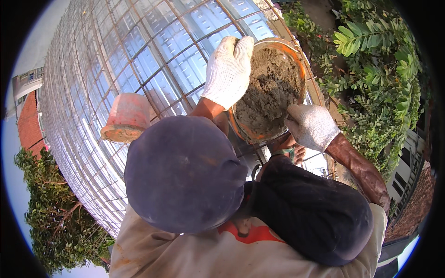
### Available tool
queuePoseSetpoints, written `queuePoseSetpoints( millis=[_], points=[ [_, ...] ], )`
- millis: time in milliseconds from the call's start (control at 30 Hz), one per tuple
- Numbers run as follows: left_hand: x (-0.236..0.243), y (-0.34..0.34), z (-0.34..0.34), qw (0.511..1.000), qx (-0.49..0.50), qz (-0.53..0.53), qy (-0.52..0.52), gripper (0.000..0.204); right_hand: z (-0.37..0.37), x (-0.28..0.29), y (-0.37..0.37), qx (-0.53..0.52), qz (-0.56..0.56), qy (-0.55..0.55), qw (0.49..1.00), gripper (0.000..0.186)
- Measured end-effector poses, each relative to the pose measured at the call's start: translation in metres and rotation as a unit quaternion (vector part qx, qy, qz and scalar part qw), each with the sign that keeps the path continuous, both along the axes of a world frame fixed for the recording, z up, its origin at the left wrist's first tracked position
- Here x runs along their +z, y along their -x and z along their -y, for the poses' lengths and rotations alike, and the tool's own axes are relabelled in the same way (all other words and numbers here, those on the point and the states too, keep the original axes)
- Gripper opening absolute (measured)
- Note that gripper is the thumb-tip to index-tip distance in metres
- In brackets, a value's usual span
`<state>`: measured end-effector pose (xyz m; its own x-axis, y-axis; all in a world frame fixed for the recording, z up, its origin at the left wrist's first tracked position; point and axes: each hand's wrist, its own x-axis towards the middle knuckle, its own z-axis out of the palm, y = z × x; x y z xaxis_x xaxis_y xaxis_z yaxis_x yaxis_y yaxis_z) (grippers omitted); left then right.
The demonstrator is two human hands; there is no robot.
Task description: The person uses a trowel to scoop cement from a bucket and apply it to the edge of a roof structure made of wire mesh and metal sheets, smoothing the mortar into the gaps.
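My left hand, in a white knitted work glove, is closed on the upper left rim of a round tub with an orange edge. Wet grey mortar fills much of the tub, its surface lumpy. On the lower right side, my gloved right hand is closed at the rim, fingertips mostly hidden from view. A foot in a green-strapped sandal shows just below the tub. A rounded dark grey cloth shape hides most of my left forearm.
A pinkish bucket sits on the steel bar grid, over shiny ribbed metal sheets. Leafy plants grow beyond the right edge. A tree and a red roof show at far left.
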<state>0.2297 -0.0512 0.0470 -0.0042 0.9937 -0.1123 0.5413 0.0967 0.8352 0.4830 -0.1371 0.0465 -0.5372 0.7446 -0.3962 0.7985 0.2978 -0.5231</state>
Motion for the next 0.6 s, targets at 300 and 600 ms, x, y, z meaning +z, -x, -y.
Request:
queuePoseSetpoints(
  millis=[300,600],
  points=[
    [-0.022,0.019,0.006,0.984,-0.060,-0.094,-0.139,0.028,0.018,0.030,0.021,-0.048,-0.018,0.078,0.996,0.021],
    [-0.036,0.049,0.012,0.980,-0.055,-0.103,-0.158,0.022,0.028,0.039,-0.002,-0.123,-0.130,0.126,0.976,0.022]
  ],
)
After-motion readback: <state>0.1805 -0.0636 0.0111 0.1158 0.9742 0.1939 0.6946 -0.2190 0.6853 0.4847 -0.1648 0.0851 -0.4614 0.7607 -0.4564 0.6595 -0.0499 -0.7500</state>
